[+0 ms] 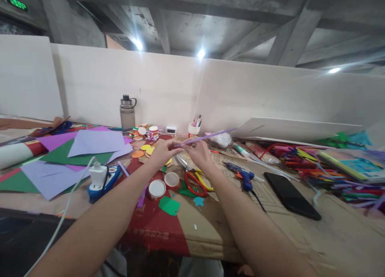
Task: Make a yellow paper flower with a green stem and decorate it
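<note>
Both hands meet over the middle of the table, fingers pinched on a thin purple strip [215,135]. The strip slants up to the right, its far end free in the air. My left hand [164,151] grips it near the left end, with thumb and fingertips together. Close beside it, my right hand [199,153] is closed on the same strip. Below the right hand lie scissors with red handles [195,184] and a yellow-handled tool [204,180]. Round pieces with white tops [157,188] stand below my left hand, near a green paper scrap [169,205] and a blue flower-shaped cutout [199,201].
A blue glue gun [247,180] and black phone [291,196] lie at right, before bundles of coloured strips [313,158]. Left are paper sheets [94,144] and a power strip [104,184] with a white cable. A bottle [128,116] and pen cup [194,129] stand behind.
</note>
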A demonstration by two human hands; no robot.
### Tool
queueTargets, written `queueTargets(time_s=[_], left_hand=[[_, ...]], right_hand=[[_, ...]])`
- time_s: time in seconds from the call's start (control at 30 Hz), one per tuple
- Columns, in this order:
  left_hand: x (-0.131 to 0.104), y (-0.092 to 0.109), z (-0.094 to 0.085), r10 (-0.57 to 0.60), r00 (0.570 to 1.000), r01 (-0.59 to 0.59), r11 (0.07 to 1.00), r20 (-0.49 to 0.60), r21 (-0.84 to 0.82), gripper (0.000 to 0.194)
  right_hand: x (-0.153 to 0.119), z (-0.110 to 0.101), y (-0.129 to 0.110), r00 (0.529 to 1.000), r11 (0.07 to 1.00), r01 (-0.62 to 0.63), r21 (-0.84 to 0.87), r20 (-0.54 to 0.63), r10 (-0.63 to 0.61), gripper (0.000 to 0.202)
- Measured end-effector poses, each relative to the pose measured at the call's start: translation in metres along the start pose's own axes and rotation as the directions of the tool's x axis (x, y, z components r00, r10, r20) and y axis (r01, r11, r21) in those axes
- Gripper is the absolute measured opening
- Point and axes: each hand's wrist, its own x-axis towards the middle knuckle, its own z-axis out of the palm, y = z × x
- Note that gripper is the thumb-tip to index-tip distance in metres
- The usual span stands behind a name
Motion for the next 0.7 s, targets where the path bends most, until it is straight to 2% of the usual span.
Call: queueTargets(time_s=[0.1, 0.27, 0.47, 0.7], left_hand=[[-0.002, 0.005, -0.002, -0.050, 0.998, 0.052, 0.998, -0.048, 0.031, 0.026], [-0.003, 0.010, -0.005, -0.059, 0.995, 0.064, 0.996, -0.075, 0.063, 0.025], [-0.003, 0.011, -0.006, -0.083, 0.993, 0.087, 0.995, -0.088, 0.043, 0.022], [0.000, 0.000, -0.009, -0.116, 0.988, 0.120, 0.992, -0.102, 0.040, 0.022]], right_hand=[[0.000, 0.001, 0.000, 1.000, 1.000, -0.007, -0.005, -0.010, 0.007, 0.010], [0.000, -0.003, -0.001, 1.000, 0.999, -0.027, -0.025, 0.006, 0.027, 0.013], [0.003, -0.008, 0.002, 0.998, 0.999, -0.025, -0.031, -0.050, 0.024, 0.013], [0.011, -0.012, 0.015, 0.992, 0.989, -0.078, 0.125, -0.088, 0.090, 0.019]])
